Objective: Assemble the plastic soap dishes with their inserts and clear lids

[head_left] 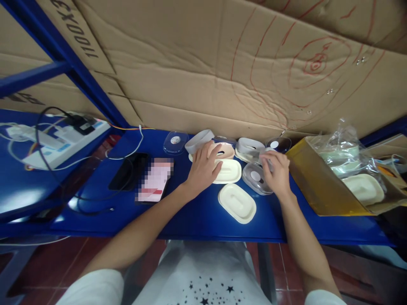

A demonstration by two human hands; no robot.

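My left hand (203, 169) lies palm down with its fingers apart over a cream oval tray-like piece (233, 171) and a peach oval piece with a slot (225, 150). Just beyond its fingertips stands a pale oval ring (199, 141). My right hand (277, 171) has its fingers curled beside a clear oval cover with a white round label (251, 171). Something pale shows at those fingertips, too small to make out. Another pale oval ring (250, 146) sits between my hands, farther back. Nearer to me lies a second cream oval piece (237, 203).
Clear covers (176, 142) lie along the cardboard backing (178, 63). A phone (154, 180), a dark flat device (129, 171), cables and a power strip (68, 144) occupy the left. An open box (305, 182) with plastic-wrapped pieces stands at the right.
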